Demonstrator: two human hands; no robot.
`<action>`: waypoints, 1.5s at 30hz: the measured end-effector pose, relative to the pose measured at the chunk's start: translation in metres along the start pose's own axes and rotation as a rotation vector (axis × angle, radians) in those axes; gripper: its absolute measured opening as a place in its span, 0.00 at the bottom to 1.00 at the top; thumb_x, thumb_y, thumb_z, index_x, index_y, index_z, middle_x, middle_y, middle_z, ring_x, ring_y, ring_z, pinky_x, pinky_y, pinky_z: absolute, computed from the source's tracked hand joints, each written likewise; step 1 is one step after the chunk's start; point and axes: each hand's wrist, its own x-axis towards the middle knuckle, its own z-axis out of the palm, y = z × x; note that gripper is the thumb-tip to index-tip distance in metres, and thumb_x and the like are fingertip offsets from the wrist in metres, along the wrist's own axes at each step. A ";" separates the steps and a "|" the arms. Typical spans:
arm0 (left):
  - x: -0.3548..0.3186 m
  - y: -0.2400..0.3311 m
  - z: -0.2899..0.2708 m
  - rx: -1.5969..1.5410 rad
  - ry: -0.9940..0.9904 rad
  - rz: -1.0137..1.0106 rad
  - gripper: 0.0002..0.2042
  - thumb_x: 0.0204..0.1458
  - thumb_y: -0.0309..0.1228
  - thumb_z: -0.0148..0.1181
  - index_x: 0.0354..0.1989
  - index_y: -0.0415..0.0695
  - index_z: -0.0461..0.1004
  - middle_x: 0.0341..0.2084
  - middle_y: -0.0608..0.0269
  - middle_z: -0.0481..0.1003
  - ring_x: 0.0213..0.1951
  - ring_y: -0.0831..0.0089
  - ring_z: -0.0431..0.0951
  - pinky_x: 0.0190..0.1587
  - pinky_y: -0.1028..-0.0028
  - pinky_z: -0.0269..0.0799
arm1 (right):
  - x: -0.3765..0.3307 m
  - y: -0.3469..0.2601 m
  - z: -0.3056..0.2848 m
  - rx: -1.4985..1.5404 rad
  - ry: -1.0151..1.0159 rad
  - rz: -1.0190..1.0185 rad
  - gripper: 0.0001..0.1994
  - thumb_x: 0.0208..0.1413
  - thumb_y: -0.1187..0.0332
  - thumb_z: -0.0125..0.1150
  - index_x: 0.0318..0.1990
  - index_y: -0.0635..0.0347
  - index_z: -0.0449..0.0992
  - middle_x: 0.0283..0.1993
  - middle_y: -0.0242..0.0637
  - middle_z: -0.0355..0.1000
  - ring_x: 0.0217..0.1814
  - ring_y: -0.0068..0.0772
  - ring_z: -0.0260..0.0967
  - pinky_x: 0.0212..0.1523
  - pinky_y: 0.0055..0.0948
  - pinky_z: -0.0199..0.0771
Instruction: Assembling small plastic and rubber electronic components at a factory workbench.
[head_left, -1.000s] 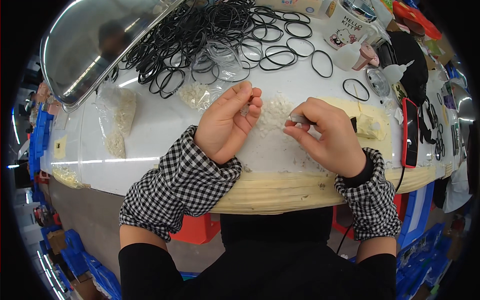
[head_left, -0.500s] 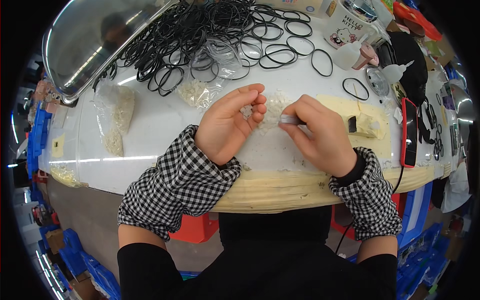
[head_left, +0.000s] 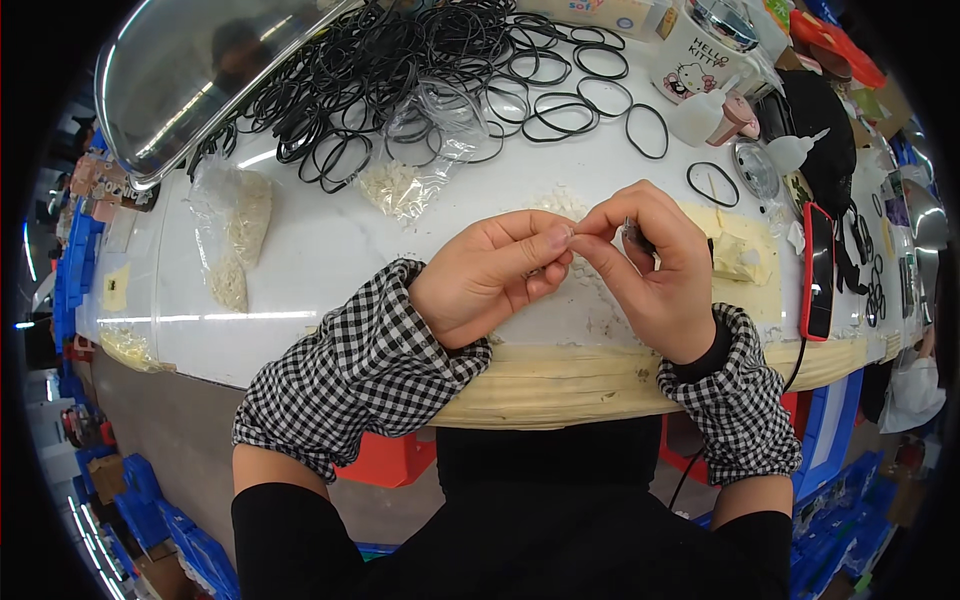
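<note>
Over the table in front of me, the fingertips of my left hand and my right hand meet. Thumb and forefinger of my left hand are pinched; whatever lies between them is too small to make out. My right thumb and forefinger close at the same spot. A small grey, shiny tool is tucked within my right hand's curled fingers, mostly hidden. Behind the hands, small whitish pieces lie scattered, partly covered. Just beyond my left hand is an open clear bag of similar pieces.
A heap of black rubber rings spreads across the back. Another clear bag stands at left, near a shiny metal lid. Toward the right are a yellow taped block, squeeze bottles and a red-cased phone. Yellow tape covers the table's front edge.
My left hand has turned from a cupped shape to a pinch and moved slightly right. My right hand has lifted off the pieces to meet it, the grey tool now tucked into its fingers.
</note>
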 end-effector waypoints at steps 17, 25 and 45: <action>-0.001 0.002 -0.003 0.121 0.083 0.091 0.07 0.57 0.30 0.55 0.38 0.39 0.73 0.28 0.71 0.71 0.29 0.85 0.66 0.34 0.85 0.64 | 0.000 0.000 -0.001 0.004 -0.048 -0.058 0.12 0.41 0.87 0.57 0.34 0.64 0.75 0.33 0.36 0.69 0.30 0.23 0.69 0.29 0.19 0.71; 0.001 0.000 0.004 0.169 0.077 0.096 0.11 0.60 0.33 0.49 0.41 0.38 0.70 0.27 0.71 0.67 0.28 0.83 0.61 0.30 0.86 0.57 | 0.000 0.000 -0.003 -0.004 -0.045 -0.116 0.13 0.40 0.87 0.57 0.35 0.64 0.75 0.33 0.36 0.69 0.30 0.25 0.70 0.30 0.19 0.72; -0.001 -0.004 0.001 -0.023 -0.141 0.065 0.09 0.62 0.34 0.44 0.41 0.41 0.67 0.30 0.72 0.65 0.31 0.85 0.61 0.36 0.85 0.60 | -0.005 0.004 0.007 -0.313 -0.038 -0.123 0.15 0.53 0.58 0.59 0.26 0.60 0.67 0.20 0.36 0.65 0.21 0.39 0.65 0.21 0.31 0.62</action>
